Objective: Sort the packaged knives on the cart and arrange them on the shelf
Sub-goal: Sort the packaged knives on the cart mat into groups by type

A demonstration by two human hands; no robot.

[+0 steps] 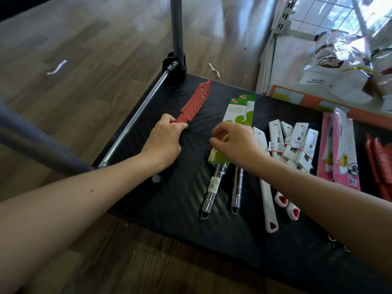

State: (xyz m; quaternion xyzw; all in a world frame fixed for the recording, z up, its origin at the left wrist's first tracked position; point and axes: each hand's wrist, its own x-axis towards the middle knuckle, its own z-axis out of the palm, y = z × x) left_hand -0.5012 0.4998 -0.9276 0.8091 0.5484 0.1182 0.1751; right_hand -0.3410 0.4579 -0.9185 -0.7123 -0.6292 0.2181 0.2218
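A red knife in a perforated red sheath (196,101) lies on the black cart deck (169,200); my left hand (164,142) grips its handle end. My right hand (234,143) hovers with curled fingers over two green-packaged steel-handled knives (233,115), touching the top of one; whether it pinches the packaging is unclear. To the right lie several white-handled knives in white sleeves (292,143), then pink packaged knives (341,151), and red sheathed ones (379,158) at the right edge.
The cart's grey upright post (177,28) and chrome rail (137,122) border the deck's left side. A white shelf unit (282,49) with bagged goods (343,58) and orange boxes stands at the back right. Wooden floor surrounds the cart.
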